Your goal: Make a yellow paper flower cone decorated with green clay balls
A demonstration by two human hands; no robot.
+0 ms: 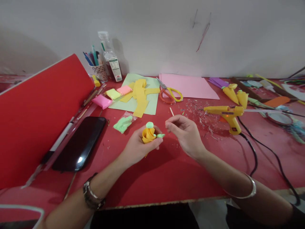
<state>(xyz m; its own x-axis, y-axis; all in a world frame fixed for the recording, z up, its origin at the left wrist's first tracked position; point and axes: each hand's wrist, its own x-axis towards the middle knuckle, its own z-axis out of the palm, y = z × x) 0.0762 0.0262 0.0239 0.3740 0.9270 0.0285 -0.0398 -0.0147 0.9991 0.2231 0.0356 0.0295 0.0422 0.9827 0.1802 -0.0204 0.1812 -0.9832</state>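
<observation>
My left hand (140, 141) is closed around a yellow paper flower (148, 136) with rolled petals. A round pale green piece of clay (149, 125) sits on top of it, and a pointed green piece (160, 135) sticks out at its right side. To the right, apart from the flower, my right hand (184, 132) is raised with thumb and index finger pinched together. What they hold, if anything, is too small to tell. A thin wooden stick (171, 111) shows just beyond its knuckles; its lower end is hidden. An opened packet of green clay (124, 123) lies beyond my left hand.
A yellow hot glue gun (225, 112), its light lit, lies at right with its cable. Scissors (170, 94), yellow paper strips (140, 95), pink sheets (188, 86) and clay packets (102, 101) lie behind. A phone (79, 143) and a red board (43, 117) are left.
</observation>
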